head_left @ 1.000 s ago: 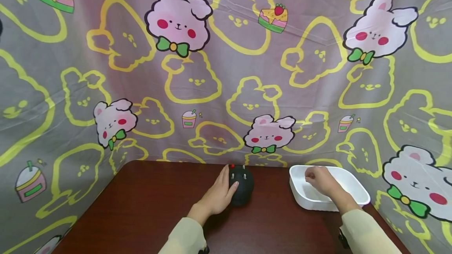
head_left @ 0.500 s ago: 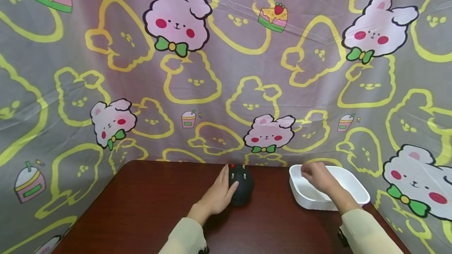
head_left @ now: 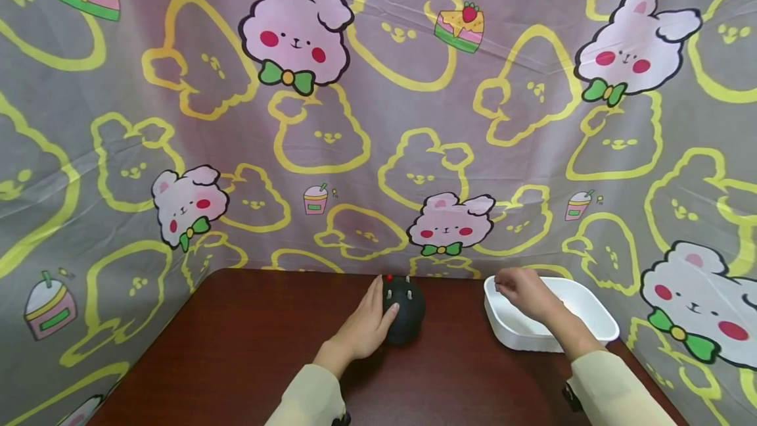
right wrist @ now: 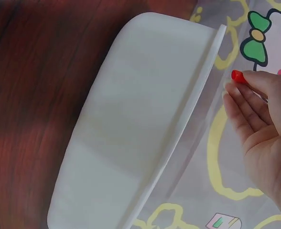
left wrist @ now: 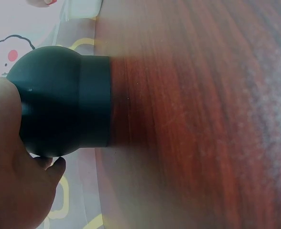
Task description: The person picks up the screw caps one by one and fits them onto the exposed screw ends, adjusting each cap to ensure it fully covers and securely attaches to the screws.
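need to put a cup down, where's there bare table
Left half of the table, from the curtain to the left hand, is bare. Crowded on the right: black holder, white tray, right hand, with a narrow strip between holder and tray.

Staged tabletop booth, cartoon-cloth backdrop (head_left: pixel 378 117)
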`<act>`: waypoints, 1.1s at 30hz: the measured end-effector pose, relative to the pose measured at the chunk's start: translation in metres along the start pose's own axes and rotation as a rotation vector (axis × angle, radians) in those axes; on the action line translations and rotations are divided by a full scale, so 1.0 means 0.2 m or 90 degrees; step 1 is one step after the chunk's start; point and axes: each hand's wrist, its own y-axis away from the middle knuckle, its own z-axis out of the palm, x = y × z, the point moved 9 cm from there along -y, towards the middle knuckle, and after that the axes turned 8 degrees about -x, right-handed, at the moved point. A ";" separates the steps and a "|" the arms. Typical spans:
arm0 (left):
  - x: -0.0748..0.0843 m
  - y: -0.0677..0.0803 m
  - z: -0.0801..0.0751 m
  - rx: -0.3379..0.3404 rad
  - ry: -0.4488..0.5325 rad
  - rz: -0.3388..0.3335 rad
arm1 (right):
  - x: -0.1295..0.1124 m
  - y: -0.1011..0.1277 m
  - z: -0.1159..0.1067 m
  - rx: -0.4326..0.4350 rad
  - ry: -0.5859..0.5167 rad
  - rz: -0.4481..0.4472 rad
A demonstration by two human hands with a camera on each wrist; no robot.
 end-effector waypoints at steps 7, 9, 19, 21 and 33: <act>0.00 0.00 0.01 -0.002 -0.002 -0.004 | -0.03 -0.01 -0.01 0.001 -0.017 -0.004; 0.00 0.00 0.01 0.000 -0.001 -0.004 | -0.04 -0.01 -0.01 0.000 -0.020 0.002; 0.01 0.01 0.00 -0.003 0.006 -0.009 | -0.06 -0.01 -0.01 0.006 -0.045 0.007; 0.01 0.01 0.00 -0.003 0.005 -0.008 | -0.07 -0.02 -0.02 0.012 -0.047 0.000; 0.00 0.00 0.00 -0.003 0.004 -0.011 | -0.16 -0.05 -0.03 0.014 -0.034 -0.029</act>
